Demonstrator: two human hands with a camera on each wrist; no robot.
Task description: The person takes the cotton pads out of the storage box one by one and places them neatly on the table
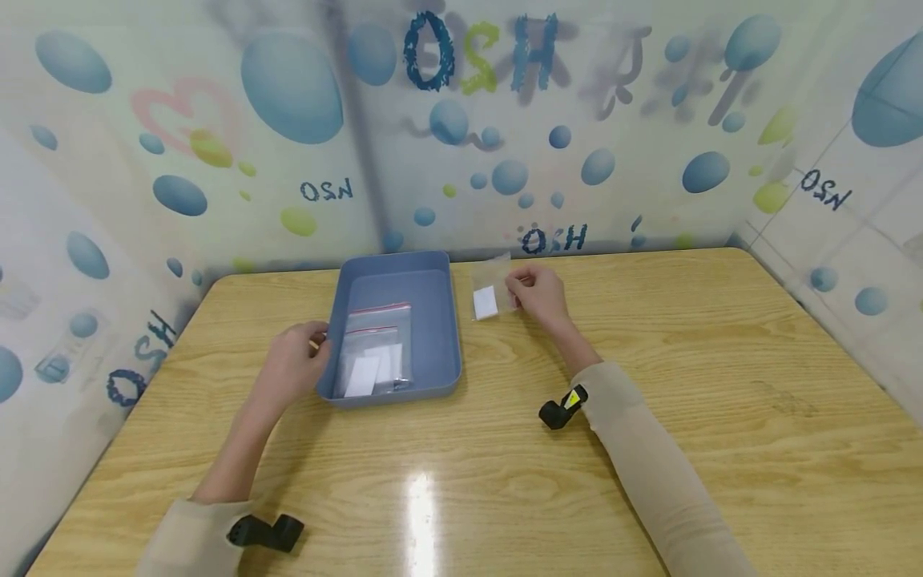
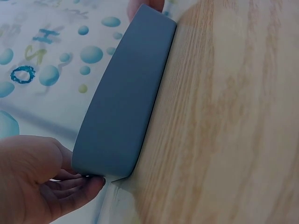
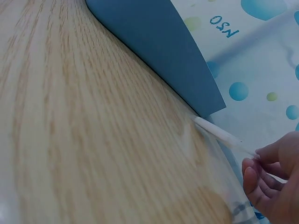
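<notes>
A blue-grey plastic tray (image 1: 435,320) lies flat on the table, with clear red-topped zip bags (image 1: 375,344) inside, showing white pieces within. At its left wall my left hand (image 1: 294,361) holds the tray by the side, thumb and fingers bent at the rim. The left wrist view has the same hand (image 2: 42,182) at one end of the tray wall (image 2: 124,98). To the right of the tray, my right hand (image 1: 541,296) pinches the edge of a small clear bag (image 1: 485,303) containing a white piece. In the right wrist view this bag (image 3: 217,132) appears nearly edge-on.
The wood-grain table (image 1: 461,481) reaches back to a wall covering (image 1: 461,160) printed with blue and green bubbles. Black wrist cameras (image 1: 267,533) sit at both cuffs. Light reflects off the table's front middle.
</notes>
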